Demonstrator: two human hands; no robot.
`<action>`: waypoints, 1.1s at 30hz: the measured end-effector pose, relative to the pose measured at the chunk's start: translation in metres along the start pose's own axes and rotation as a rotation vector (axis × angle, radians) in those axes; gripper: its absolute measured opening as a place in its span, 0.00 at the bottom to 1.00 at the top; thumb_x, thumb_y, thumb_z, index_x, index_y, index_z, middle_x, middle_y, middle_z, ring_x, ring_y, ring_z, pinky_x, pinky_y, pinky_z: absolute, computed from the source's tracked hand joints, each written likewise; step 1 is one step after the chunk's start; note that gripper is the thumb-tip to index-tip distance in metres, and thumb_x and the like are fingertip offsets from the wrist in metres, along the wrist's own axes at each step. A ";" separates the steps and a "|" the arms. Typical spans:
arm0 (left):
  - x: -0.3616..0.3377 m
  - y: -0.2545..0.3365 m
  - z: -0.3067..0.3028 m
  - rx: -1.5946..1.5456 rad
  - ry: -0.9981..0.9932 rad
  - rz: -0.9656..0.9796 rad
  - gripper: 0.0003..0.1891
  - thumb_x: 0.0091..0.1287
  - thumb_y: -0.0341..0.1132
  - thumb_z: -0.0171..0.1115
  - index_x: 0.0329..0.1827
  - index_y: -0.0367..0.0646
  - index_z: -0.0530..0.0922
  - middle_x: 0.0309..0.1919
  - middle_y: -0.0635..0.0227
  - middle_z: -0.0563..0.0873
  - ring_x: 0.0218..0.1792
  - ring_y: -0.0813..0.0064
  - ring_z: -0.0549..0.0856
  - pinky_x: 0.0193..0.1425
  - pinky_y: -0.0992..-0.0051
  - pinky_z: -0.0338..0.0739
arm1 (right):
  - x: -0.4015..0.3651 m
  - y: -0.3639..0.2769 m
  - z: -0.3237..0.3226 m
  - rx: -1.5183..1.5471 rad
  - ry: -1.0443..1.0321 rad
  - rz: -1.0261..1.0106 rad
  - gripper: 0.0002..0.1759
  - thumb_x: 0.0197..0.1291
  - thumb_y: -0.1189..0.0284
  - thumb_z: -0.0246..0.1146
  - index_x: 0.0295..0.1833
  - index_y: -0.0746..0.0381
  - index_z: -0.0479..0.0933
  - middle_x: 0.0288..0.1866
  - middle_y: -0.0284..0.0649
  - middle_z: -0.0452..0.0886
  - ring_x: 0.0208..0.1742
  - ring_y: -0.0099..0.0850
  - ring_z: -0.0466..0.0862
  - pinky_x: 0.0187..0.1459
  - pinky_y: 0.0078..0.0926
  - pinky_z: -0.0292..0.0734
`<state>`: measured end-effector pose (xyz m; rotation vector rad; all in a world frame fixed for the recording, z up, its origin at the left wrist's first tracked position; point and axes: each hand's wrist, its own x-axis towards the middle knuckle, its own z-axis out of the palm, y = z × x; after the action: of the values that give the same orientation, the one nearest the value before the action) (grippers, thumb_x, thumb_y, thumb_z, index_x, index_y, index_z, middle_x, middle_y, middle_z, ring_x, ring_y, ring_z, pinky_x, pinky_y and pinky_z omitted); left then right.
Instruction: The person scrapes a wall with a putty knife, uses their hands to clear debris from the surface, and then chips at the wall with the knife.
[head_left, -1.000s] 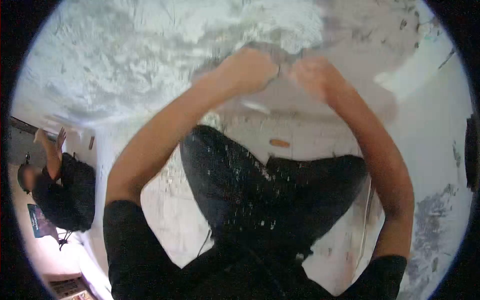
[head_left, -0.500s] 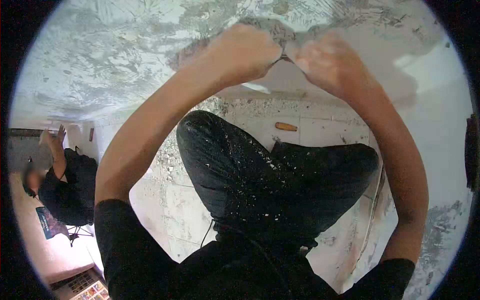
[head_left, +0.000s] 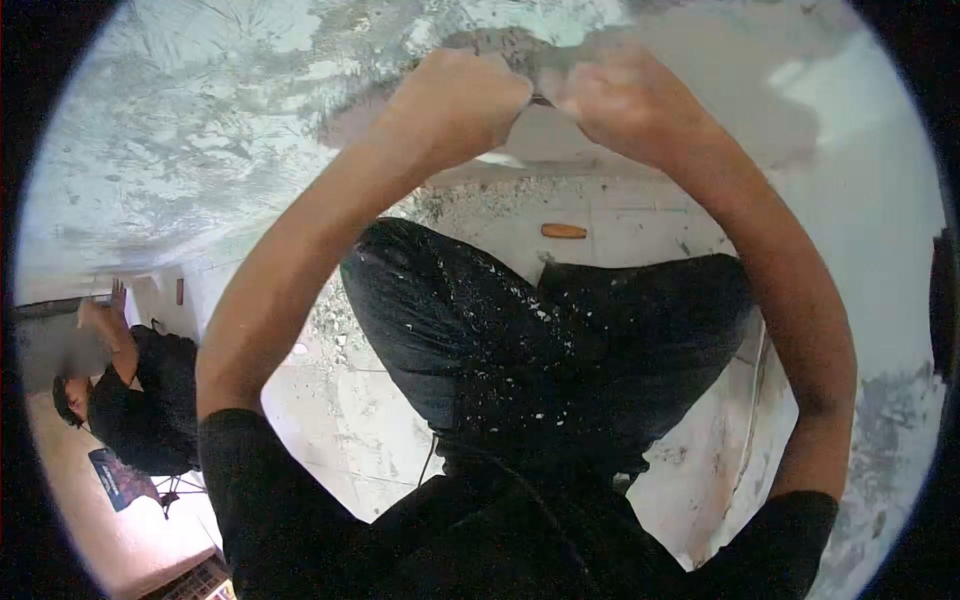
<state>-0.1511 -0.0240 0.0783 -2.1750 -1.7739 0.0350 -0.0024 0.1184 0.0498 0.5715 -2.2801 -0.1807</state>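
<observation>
My left hand (head_left: 455, 105) is closed in a fist against the patchy grey-white wall (head_left: 250, 110). Close to its right, my right hand (head_left: 625, 105) is closed too, somewhat blurred. In the narrow gap between them shows a thin dark edge (head_left: 541, 100) of something that both hands seem to grip; most of it is hidden behind the fingers. Around the hands the wall looks smeared and darker, partly from shadow.
Below the hands, a brown wooden piece like a tool handle (head_left: 563, 231) lies on the light floor among white crumbs (head_left: 440, 200). My folded legs (head_left: 560, 350) in speckled black trousers fill the middle. At far left, another person (head_left: 150, 400) sits with raised hands.
Both my hands have shifted slightly left along the wall, still closed and close together. The view has moved a little, and the other person appears lower in it.
</observation>
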 end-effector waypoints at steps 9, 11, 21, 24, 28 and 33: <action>0.000 -0.005 0.010 0.001 -0.090 -0.049 0.08 0.59 0.34 0.53 0.31 0.39 0.79 0.26 0.50 0.83 0.30 0.50 0.84 0.36 0.55 0.78 | -0.011 0.001 0.016 -0.172 0.001 -0.044 0.08 0.51 0.73 0.59 0.38 0.58 0.77 0.23 0.34 0.73 0.28 0.30 0.76 0.34 0.32 0.70; 0.002 -0.002 -0.005 -0.024 0.052 -0.031 0.09 0.60 0.34 0.53 0.31 0.38 0.79 0.26 0.50 0.82 0.30 0.50 0.84 0.36 0.54 0.78 | 0.003 -0.007 -0.011 -0.216 -0.135 -0.011 0.07 0.52 0.72 0.59 0.38 0.58 0.76 0.23 0.35 0.73 0.28 0.30 0.76 0.34 0.32 0.70; 0.004 -0.007 -0.008 -0.051 -0.091 -0.044 0.10 0.60 0.37 0.57 0.32 0.39 0.82 0.27 0.55 0.85 0.30 0.61 0.86 0.35 0.64 0.81 | 0.005 -0.005 -0.003 -0.236 -0.333 0.042 0.10 0.48 0.73 0.60 0.38 0.60 0.75 0.27 0.37 0.76 0.32 0.32 0.79 0.33 0.33 0.75; 0.006 -0.014 0.016 0.030 -0.310 -0.074 0.13 0.62 0.41 0.57 0.31 0.39 0.80 0.26 0.55 0.84 0.29 0.62 0.85 0.33 0.64 0.80 | 0.003 -0.011 0.017 -0.406 -0.665 0.240 0.10 0.51 0.74 0.61 0.41 0.60 0.76 0.29 0.38 0.78 0.34 0.31 0.80 0.33 0.32 0.76; -0.001 -0.004 0.008 0.033 -0.346 -0.068 0.10 0.60 0.35 0.55 0.30 0.38 0.79 0.24 0.54 0.83 0.26 0.60 0.85 0.29 0.64 0.79 | 0.011 -0.029 -0.004 -0.438 -0.569 0.190 0.11 0.56 0.72 0.58 0.45 0.58 0.76 0.31 0.39 0.79 0.36 0.32 0.81 0.38 0.30 0.75; 0.000 -0.009 0.016 0.129 -0.310 -0.065 0.09 0.59 0.32 0.53 0.28 0.37 0.79 0.24 0.55 0.83 0.26 0.60 0.85 0.28 0.62 0.77 | 0.007 -0.012 0.018 -0.477 -0.396 0.013 0.09 0.49 0.71 0.61 0.20 0.61 0.73 0.17 0.35 0.74 0.17 0.25 0.74 0.18 0.28 0.69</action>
<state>-0.1637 -0.0191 0.0661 -2.1077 -1.9418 0.4815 -0.0156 0.1039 0.0381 0.2845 -2.4885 -0.8699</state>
